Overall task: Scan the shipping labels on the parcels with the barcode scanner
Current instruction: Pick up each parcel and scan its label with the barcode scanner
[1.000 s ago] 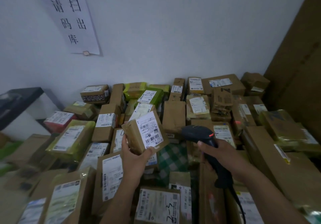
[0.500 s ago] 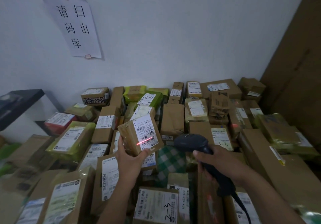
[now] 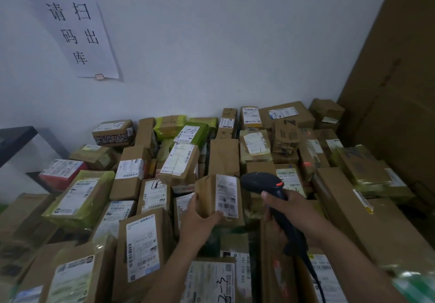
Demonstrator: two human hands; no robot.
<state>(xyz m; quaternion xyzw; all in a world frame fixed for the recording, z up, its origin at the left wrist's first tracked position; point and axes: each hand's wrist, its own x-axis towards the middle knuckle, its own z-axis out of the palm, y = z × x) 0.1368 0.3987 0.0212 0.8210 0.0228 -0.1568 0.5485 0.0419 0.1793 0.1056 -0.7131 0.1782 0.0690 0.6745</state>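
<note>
The person's left hand [image 3: 200,218] grips a small brown parcel [image 3: 207,196] from below, the thumb pressed on the lower edge of its front and the fingers wrapped round its left side. The parcel stands upright above the middle of a crowded pile of parcels [image 3: 131,175]. Its white shipping label [image 3: 226,195] faces the camera, with barcodes visible in the lower half. The right hand [image 3: 290,211] is clamped round the handle of a dark barcode scanner [image 3: 261,181], fingers curled tight about the grip. The scanner's head sits just beside the parcel's right edge, and whether the two touch cannot be told. An orange button [image 3: 279,183] shows on top of the head, and a dark cable [image 3: 314,276] runs down from the handle's base towards the bottom of the view. The pile spreads from the near edge to the white wall [image 3: 223,43], mostly brown cartons with a few green-wrapped ones [image 3: 200,135] at the back. A paper sign [image 3: 77,27] with handwritten characters is taped to the wall at upper left. A tall cardboard sheet [image 3: 400,79] stands along the right side.
</note>
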